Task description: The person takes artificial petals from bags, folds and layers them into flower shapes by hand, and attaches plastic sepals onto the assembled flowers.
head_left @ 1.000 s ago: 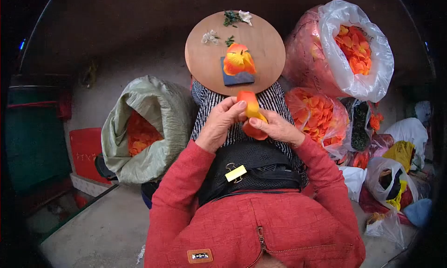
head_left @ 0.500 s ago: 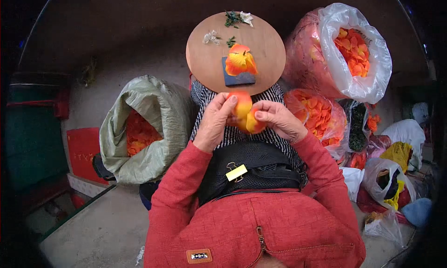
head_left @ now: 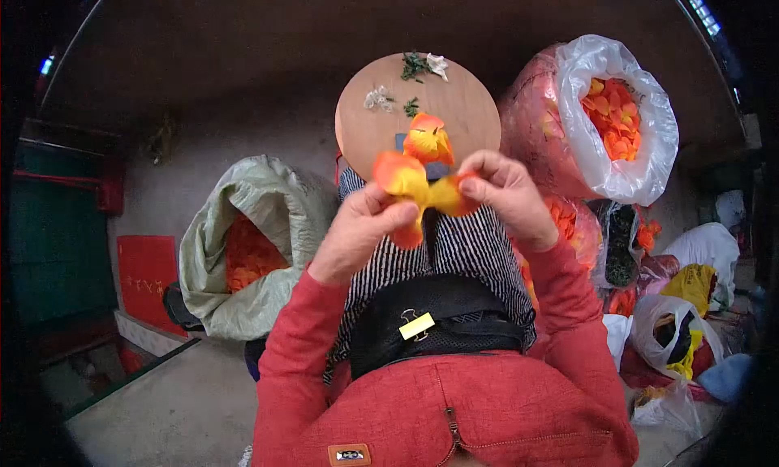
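Note:
Between my two hands an orange-and-yellow cloth flower petal piece [head_left: 416, 189] is stretched out in the air above my lap. My left hand [head_left: 357, 230] pinches its left lobes between thumb and fingers. On the other side my right hand [head_left: 513, 195] grips the right lobe by its edge. Just beyond them another orange-yellow petal piece [head_left: 428, 137] sits at the near part of a round wooden table [head_left: 365, 142]. A dark blue block [head_left: 439, 171] beneath that piece is partly hidden.
Green sprigs [head_left: 414, 64] and white blossoms [head_left: 378, 99] lie on the table. A green woven sack [head_left: 199, 260] of petals stands left; a large plastic bag [head_left: 656, 163] of petals stands right, with several smaller bags [head_left: 710, 252] below. A binder clip [head_left: 416, 327] lies at my waist.
Both hands have risen toward the table and moved further apart. The petal piece between them, bunched before, is now spread wide. The whole view has shifted slightly downward.

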Demonstrator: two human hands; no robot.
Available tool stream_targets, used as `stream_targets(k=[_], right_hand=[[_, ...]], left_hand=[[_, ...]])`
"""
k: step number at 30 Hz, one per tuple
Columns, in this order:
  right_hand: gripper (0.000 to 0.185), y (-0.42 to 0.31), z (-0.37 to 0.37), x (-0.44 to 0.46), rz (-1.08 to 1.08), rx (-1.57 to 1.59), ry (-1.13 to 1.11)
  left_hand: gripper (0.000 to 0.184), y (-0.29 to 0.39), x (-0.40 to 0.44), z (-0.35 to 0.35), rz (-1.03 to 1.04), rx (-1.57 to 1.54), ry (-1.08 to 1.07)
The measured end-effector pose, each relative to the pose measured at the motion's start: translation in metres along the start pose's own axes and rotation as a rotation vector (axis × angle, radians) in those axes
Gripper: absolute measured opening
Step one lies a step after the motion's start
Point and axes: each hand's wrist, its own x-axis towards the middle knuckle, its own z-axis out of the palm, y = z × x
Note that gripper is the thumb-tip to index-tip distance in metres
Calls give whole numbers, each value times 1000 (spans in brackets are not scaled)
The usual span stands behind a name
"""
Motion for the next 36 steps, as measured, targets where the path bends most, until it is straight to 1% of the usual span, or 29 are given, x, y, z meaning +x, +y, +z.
stream_targets(k=[1,2,3,4,5,6,8,9,11,13,18,22,24,31,34,36], right_hand=[[14,-8,-1,9,-80,-33,16],[13,-13,-3,17,-115,7,25],[14,-19,-4,26,-201,-53,63],[15,-21,-5,35,-194,1,112],[16,-21,-7,42,-188,54,163],[16,-16,-12,45,-194,53,163],[18,1,-25,53,-87,41,178],[18,9,-29,55,-88,41,180],[18,21,-30,52,-71,74,201],[19,25,-30,50,-49,70,193],[20,22,-23,49,-110,64,215],[20,26,-25,44,-112,57,253],[20,28,-25,40,-76,58,259],[21,37,-18,27,-92,43,277],[18,45,-12,26,-82,22,265],[15,73,-13,30,-181,-81,282]], left_hand=[[36,17,9,3,9,36,-13],[34,27,19,7,107,28,3],[32,33,30,9,205,18,18],[32,36,44,6,208,20,17],[30,36,59,1,179,11,36],[27,33,69,-3,150,3,55],[27,23,80,-11,117,-38,62],[27,17,85,-15,78,-80,72],[28,10,85,-18,62,-76,105],[25,5,84,-19,72,-136,141],[27,8,82,-16,98,-177,138],[26,14,83,-10,69,-190,147],[26,13,85,-10,73,-184,146],[26,8,90,-19,61,-144,128],[27,2,93,-22,76,-136,137],[28,-6,98,-26,38,-108,145]])
